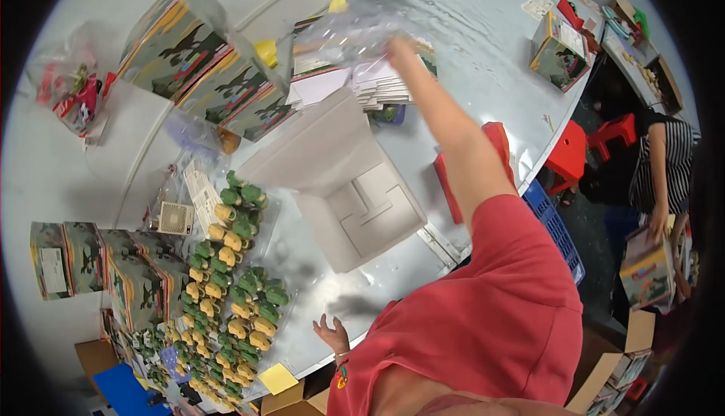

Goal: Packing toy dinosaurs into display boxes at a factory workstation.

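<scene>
My right hand (pixel 400 47) reaches far across the table and grips a clear plastic bag (pixel 355 37). That bag lies over a stack of flattened printed boxes (pixel 384 91) with white insides; the fingertips are partly blurred. Close to my body, my left hand (pixel 331 334) hovers palm up by the table's near edge, fingers apart and holding nothing. Between the two hands stands an open cardboard box (pixel 321 144), its pale inside and folded bottom flaps showing. Rows of small green and yellow toy figures (pixel 264 325) stand left of my left hand.
Printed boxes (pixel 189 61) are stacked at the back left, with more boxes (pixel 124 272) below them. A red container (pixel 451 186) sits beneath my right arm. One printed box (pixel 560 50) stands far right. Beyond the table are red stools (pixel 568 155) and a co-worker (pixel 661 159) handling a box.
</scene>
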The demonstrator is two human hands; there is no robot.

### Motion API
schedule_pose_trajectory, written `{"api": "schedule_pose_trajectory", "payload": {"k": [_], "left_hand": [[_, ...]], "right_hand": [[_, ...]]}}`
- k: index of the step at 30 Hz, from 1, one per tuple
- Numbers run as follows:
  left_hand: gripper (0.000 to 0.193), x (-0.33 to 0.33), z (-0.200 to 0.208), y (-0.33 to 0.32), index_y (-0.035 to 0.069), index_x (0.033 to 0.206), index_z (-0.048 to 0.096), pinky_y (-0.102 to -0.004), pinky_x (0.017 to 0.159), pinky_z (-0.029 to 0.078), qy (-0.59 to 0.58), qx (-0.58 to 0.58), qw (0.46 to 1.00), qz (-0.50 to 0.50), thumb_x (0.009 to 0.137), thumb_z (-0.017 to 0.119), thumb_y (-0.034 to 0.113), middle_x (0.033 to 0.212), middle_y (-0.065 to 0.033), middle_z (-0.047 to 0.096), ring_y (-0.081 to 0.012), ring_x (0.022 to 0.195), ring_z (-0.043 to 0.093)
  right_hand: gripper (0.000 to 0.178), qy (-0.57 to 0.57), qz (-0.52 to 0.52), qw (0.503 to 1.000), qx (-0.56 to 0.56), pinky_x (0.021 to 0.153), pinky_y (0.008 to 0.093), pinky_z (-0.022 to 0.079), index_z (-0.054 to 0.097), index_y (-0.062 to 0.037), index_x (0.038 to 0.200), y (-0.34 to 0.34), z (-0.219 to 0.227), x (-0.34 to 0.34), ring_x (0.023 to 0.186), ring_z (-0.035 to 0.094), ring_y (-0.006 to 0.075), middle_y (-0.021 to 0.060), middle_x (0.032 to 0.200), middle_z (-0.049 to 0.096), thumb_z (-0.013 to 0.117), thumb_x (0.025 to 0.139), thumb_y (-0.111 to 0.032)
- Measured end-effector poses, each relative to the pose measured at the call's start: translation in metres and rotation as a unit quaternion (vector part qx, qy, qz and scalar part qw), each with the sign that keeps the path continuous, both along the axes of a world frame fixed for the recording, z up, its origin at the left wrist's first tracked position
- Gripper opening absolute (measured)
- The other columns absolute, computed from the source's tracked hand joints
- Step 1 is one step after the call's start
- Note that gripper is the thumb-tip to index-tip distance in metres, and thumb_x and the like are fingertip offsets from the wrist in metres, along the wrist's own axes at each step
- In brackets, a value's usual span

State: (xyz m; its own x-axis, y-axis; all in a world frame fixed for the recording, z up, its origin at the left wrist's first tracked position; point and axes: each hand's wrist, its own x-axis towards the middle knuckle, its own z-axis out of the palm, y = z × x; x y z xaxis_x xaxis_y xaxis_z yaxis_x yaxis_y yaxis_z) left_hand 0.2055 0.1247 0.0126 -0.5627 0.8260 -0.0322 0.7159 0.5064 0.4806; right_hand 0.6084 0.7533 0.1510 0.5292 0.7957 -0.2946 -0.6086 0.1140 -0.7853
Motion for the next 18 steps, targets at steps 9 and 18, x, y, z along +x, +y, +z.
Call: {"api": "schedule_pose_trajectory", "payload": {"k": [9,18], "left_hand": [[0.038,0.019,0.008,0.024,-0.002,0.104,0.06,-0.0387,0.087,0.042,-0.151,-0.129,0.979,0.05,0.076,0.063,0.022,0.103,-0.0221,0.059,-0.0343,0.101,0.054],[0.05,0.046,0.028,0.074,0.007,0.125,0.046,-0.0351,0.071,0.045,-0.397,-0.297,0.842,0.211,0.081,0.058,0.028,0.112,-0.0092,0.055,-0.0207,0.093,0.056]], "right_hand": [[0.054,-0.534,0.179,0.826,-0.034,0.08,0.0342,0.045,0.066,-0.0018,0.094,-0.02,-0.035,0.076,0.095,0.058,0.0309,0.0221,0.111,0.056,0.057,0.075,-0.052],[0.043,0.202,0.205,0.953,-0.096,0.09,0.0442,0.043,0.044,0.0011,0.121,-0.052,-0.159,0.101,0.106,0.052,0.0321,0.0204,0.117,0.052,0.037,0.088,-0.026]]}}
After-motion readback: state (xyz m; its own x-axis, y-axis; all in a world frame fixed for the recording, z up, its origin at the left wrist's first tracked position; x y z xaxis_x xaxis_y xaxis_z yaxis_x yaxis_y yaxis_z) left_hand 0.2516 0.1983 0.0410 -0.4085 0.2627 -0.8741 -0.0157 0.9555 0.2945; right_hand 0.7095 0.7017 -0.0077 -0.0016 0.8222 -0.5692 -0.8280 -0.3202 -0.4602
